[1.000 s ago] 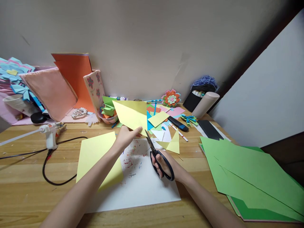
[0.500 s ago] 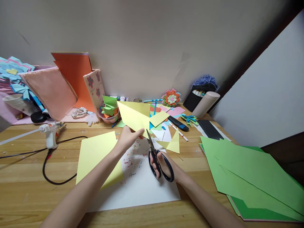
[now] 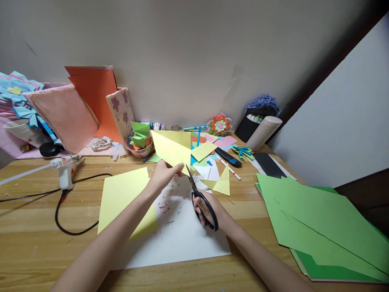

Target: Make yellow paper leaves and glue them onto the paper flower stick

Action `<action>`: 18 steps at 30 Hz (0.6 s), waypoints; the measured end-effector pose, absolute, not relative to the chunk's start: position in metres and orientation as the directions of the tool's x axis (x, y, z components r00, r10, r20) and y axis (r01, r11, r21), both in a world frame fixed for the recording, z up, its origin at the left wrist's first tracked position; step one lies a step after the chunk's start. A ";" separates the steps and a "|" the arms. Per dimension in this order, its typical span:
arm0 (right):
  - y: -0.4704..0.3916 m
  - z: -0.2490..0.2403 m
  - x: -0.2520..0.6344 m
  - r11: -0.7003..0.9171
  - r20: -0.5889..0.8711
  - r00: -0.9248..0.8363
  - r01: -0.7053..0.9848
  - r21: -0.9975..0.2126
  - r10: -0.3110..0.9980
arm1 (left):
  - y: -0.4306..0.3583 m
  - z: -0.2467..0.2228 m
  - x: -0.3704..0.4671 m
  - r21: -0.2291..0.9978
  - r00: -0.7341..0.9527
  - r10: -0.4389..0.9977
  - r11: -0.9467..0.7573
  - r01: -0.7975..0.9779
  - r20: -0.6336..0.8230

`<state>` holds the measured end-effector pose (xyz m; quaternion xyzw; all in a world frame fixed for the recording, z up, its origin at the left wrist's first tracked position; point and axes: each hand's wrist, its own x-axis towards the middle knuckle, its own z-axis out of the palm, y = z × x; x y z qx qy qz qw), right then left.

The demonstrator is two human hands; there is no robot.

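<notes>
My left hand (image 3: 164, 175) pinches the lower edge of a folded piece of yellow paper (image 3: 172, 149), held up above the desk. In my right hand (image 3: 208, 207) is a pair of black-handled scissors (image 3: 192, 183), blades pointing up and away from me. The blades look closed or nearly so, with their tips at the paper's lower right corner. Beneath both hands lies a white sheet (image 3: 179, 247) marked with coloured strokes. A larger yellow sheet (image 3: 124, 198) rests partly under my left forearm. Yellow offcuts (image 3: 223, 184) lie just beyond the scissors.
A white glue gun (image 3: 65, 172) with a black cable stands at left. Green sheets (image 3: 319, 227) are stacked at right, near a dark phone (image 3: 269, 165). Behind are a paper flower (image 3: 219, 124), a utility knife (image 3: 227, 157), a pale bottle (image 3: 264, 133) and a pink organiser (image 3: 63, 117).
The fingers of my right hand have closed, bringing the scissor handles together and the blades shut. The folded yellow paper and my left hand have barely moved.
</notes>
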<state>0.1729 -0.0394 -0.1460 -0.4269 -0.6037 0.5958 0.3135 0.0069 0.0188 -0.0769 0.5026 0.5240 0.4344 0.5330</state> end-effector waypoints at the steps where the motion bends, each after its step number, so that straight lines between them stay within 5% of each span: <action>1: -0.040 -0.145 0.173 -0.067 -0.129 -0.437 0.154 -0.986 0.890 | 0.019 -0.078 0.007 0.991 0.069 0.991 0.113 0.075 -0.118; 9: -0.044 -0.138 0.171 -0.104 -0.125 -0.475 0.071 -0.992 0.871 | 0.016 -0.081 0.011 0.935 0.024 1.000 -0.001 0.355 -0.008; 18: -0.043 -0.142 0.166 -0.196 -0.191 -0.433 0.033 -0.980 0.881 | 0.013 -0.082 0.016 0.930 0.046 0.998 -0.048 0.363 0.033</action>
